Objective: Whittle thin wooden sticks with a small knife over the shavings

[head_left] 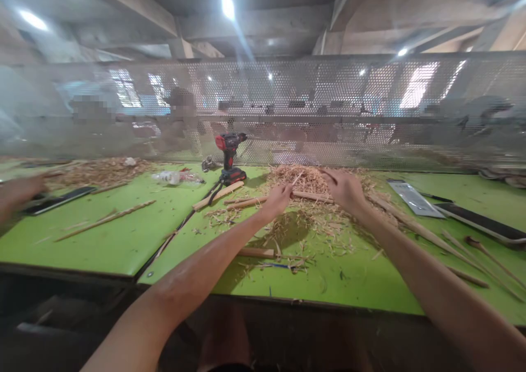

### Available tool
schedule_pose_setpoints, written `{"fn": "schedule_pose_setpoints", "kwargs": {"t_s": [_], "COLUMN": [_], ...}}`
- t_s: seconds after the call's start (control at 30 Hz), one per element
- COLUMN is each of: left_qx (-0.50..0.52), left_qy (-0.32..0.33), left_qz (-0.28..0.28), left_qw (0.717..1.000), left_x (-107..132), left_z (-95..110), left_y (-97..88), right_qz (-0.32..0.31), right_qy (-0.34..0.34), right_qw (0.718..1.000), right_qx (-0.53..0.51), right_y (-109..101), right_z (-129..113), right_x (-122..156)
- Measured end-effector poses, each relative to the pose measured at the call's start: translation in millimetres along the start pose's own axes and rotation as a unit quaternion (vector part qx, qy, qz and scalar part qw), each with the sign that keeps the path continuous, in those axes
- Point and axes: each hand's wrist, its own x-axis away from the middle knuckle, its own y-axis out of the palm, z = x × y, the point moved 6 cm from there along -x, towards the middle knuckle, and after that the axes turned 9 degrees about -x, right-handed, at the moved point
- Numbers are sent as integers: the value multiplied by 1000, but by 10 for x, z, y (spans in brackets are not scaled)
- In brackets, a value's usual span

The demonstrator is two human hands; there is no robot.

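Note:
My left hand (pixel 278 201) is closed on a thin pale stick (pixel 297 178) whose tip points up and away from me. A thicker wooden rod (pixel 314 197) lies crosswise between my two hands, on the shavings. My right hand (pixel 345 190) is over the right side of the pile of wood shavings (pixel 302 173), its fingers apart and bent downward. Whether its fingertips touch the rod or only the shavings cannot be made out. More wooden sticks (pixel 249 202) lie just left of my left hand.
A red and black cordless drill (pixel 230 155) stands behind on the green table (pixel 349 284). A plastic bag (pixel 176 177) lies left of it. At right are a sanding block (pixel 485 221), a grey packet (pixel 415 198) and long sticks (pixel 427 232). Another person's hand (pixel 20 194) is at far left. A perforated screen (pixel 263 103) stands behind.

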Motion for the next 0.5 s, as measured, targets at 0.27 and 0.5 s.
{"fn": "schedule_pose_setpoints", "kwargs": {"t_s": [0.27, 0.5], "left_qx": [67, 4], "left_qy": [-7, 4], "left_qz": [10, 22], "left_qw": [998, 1000], "left_x": [37, 54], "left_z": [-37, 89], "left_y": [102, 40], "right_qz": [-83, -75], "right_qy": [-53, -31], "right_qw": [995, 994], "right_qx": [7, 69], "right_y": [230, 183], "right_z": [-412, -228], "right_x": [182, 88]}}
